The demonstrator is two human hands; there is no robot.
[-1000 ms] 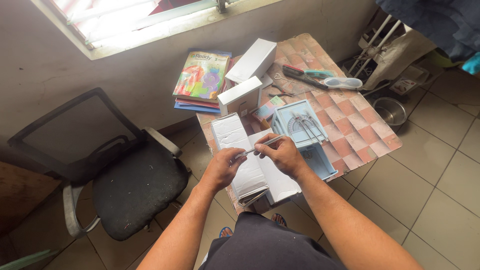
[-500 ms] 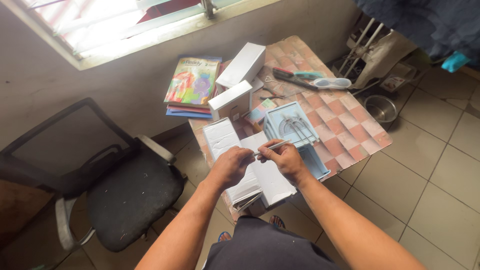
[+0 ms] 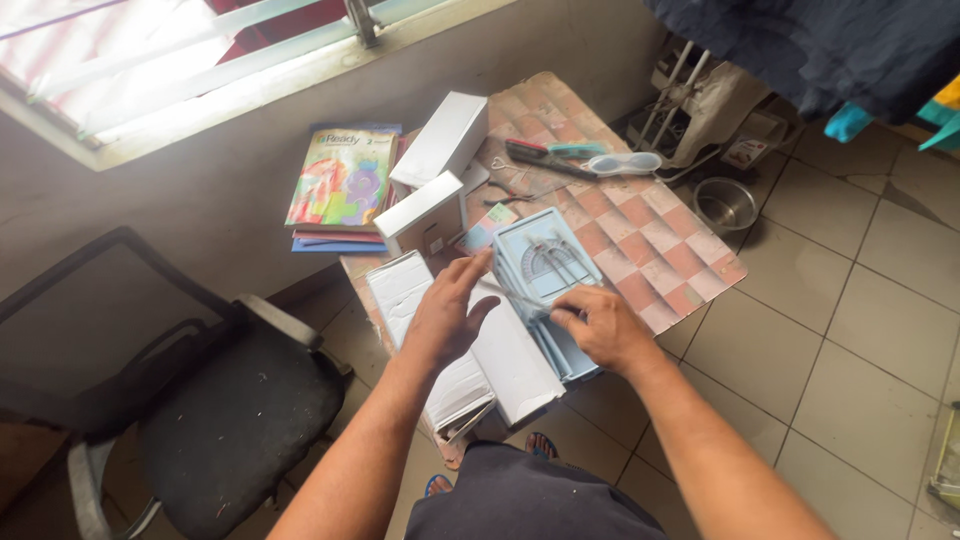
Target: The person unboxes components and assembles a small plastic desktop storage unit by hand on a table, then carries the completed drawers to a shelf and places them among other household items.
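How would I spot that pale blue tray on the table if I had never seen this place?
Find the small table with the orange-and-white checked cover under the window. On its near edge, just beyond the right hand, lies the pale blue tray. Unlike the plain white boxes beside it, it holds thin metal drawing tools and a half-round protractor.

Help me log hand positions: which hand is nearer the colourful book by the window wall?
Left. The left hand hovers over the white boxes, below-right of the colourful book; the right hand sits farther right, at the pale blue tray.
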